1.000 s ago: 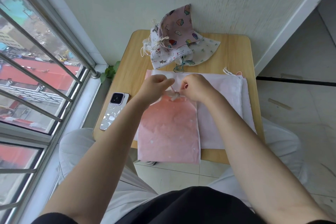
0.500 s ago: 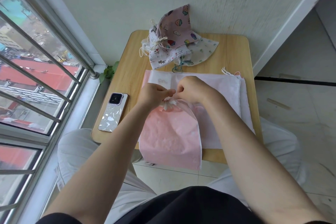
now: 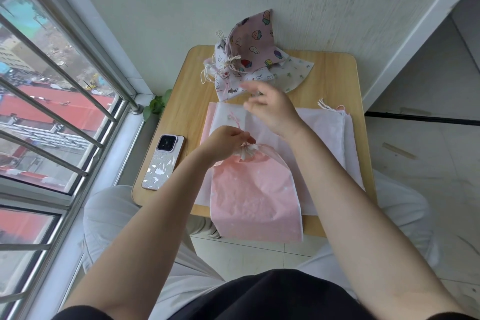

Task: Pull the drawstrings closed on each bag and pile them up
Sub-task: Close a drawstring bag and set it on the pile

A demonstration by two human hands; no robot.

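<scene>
The left hand [image 3: 224,144] has a pinching grip on the gathered neck of the pink bag [image 3: 255,191], fingers curled round the puckered mouth so the cinch holds while the pink drawstring [image 3: 235,122] trails up from it over the far fingers. The right hand [image 3: 271,109] is lifted off and blurred, fingers loosely spread and holding nothing that can be made out — half a second ago it was pressed against the left at the bag's mouth, and it has since moved away toward the far side. The bag's mouth, already bunched then, is now drawn into a tight ruffle; its body hangs over the near edge of the table [image 3: 335,78], lying on a stack of flat white bags [image 3: 327,132] not yet cinched. At the far edge sits the pile of patterned bags [image 3: 249,60], the likely destination. A phone [image 3: 163,161] lies left.
</scene>
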